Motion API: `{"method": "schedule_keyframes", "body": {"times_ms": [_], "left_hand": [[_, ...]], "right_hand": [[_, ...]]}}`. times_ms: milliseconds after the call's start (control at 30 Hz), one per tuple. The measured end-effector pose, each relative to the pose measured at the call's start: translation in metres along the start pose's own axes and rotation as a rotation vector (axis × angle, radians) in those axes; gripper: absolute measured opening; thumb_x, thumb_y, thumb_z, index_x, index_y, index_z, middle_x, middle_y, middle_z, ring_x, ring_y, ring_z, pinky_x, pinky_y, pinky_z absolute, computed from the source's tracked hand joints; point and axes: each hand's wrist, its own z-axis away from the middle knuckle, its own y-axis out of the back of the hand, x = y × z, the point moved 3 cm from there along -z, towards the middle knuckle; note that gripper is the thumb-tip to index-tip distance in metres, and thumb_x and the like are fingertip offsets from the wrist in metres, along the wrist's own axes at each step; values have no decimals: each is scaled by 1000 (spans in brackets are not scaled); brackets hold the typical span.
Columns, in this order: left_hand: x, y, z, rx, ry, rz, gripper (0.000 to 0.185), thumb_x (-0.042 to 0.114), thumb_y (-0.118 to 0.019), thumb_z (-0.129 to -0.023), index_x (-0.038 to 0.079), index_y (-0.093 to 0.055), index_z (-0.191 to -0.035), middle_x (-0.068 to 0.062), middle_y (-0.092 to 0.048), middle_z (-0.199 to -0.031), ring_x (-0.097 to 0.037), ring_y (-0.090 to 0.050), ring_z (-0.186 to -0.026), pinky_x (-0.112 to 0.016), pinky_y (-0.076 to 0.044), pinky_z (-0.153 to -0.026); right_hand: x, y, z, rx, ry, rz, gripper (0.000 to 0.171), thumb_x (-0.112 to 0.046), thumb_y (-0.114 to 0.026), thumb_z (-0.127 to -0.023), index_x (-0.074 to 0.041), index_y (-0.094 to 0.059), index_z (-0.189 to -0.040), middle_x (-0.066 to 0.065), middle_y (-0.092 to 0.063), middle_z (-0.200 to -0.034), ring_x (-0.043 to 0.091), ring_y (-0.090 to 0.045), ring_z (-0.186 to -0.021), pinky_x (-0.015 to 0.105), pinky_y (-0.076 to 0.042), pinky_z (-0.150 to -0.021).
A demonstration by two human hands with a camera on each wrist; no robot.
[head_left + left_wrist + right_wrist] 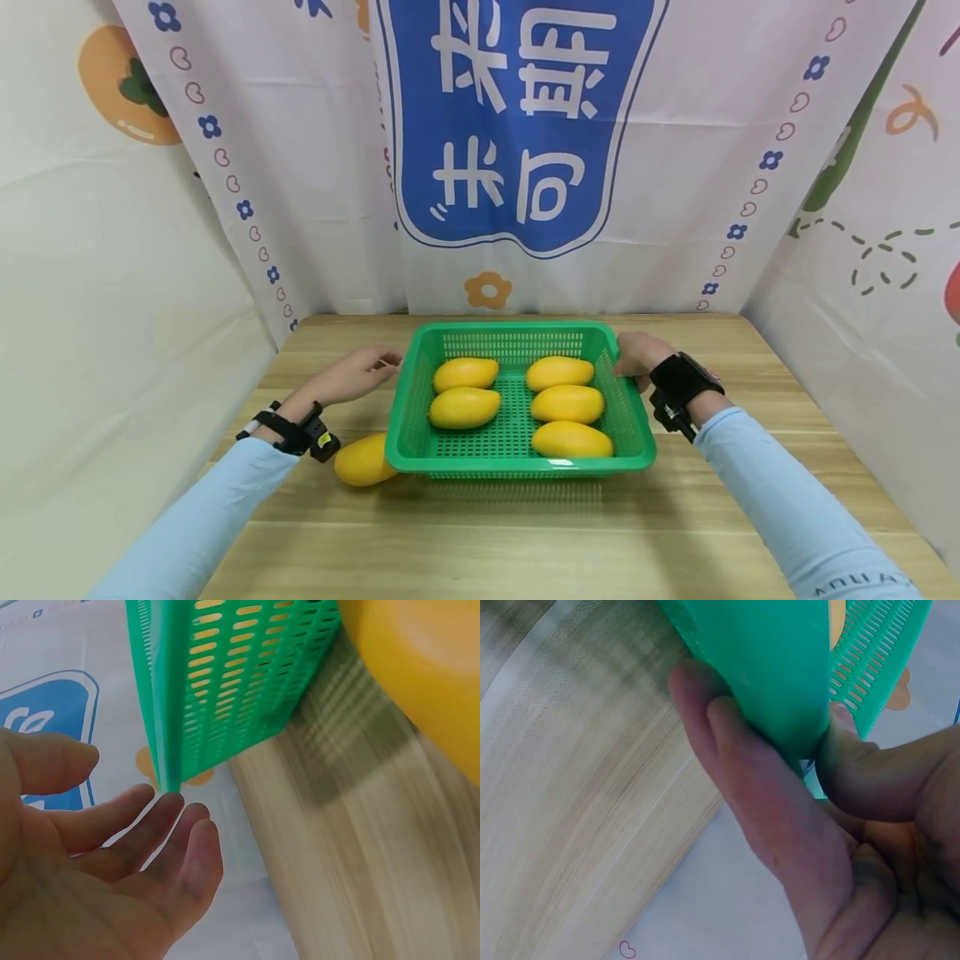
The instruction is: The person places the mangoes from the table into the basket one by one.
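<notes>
A green plastic basket with slotted walls holds several yellow mangoes, two on its left side and three on its right. My right hand grips the basket's right rim. In the right wrist view the thumb lies inside the green wall and the fingers outside. My left hand is beside the left rim, its fingers loosely bent and holding nothing; the left wrist view shows the fingertips close to the basket's edge, and whether they touch cannot be told. Another mango lies on the table, partly hidden by the basket's front left corner.
The wooden table carries the basket's shadow along its front. A white printed cloth with a blue panel hangs behind the table, and pale cloth walls stand at both sides.
</notes>
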Motion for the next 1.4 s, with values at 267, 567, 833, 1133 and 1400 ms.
{"method": "schedule_keyframes", "body": {"times_ms": [267,567,833,1133,1400], "left_hand": [[-9,-4,8,-19,42,-20,39,13,-42,-106,-10,-49,-137,-31,-55,-136,-46,-54,-126,-56,-51,-101],[-14,-11,13,-78,43,37,37,14,-44,-106,-8,-52,-135,-28,-59,-132,-41,-59,-121,-52,-54,-98],[-22,-18,16,-145,11,66,37,14,-45,-106,-9,-54,-134,-26,-62,-129,-37,-62,-116,-49,-55,-95],[-24,-23,20,-204,28,76,40,17,-47,-106,-12,-54,-132,-28,-62,-127,-38,-64,-113,-49,-56,-94],[-28,-28,24,-247,-14,60,37,19,-50,-104,-9,-59,-128,-26,-64,-126,-36,-64,-113,-48,-56,-93]], "right_hand": [[-1,0,-1,-5,-14,8,12,-5,-62,-96,1,-58,-86,6,-57,-71,13,-56,-53,20,-50,-48],[0,-1,-1,1,-13,7,11,-5,-63,-95,2,-58,-88,8,-59,-74,14,-60,-56,28,-59,-58],[-2,-1,0,2,-15,27,11,-6,-62,-96,2,-58,-89,7,-60,-75,15,-61,-59,27,-59,-59],[1,-1,-2,-6,-30,-2,10,-4,-61,-97,2,-55,-92,8,-57,-75,13,-58,-55,26,-58,-56],[1,-1,-4,-5,-27,18,11,-5,-62,-96,3,-56,-96,11,-60,-82,16,-64,-63,32,-62,-66]]}}
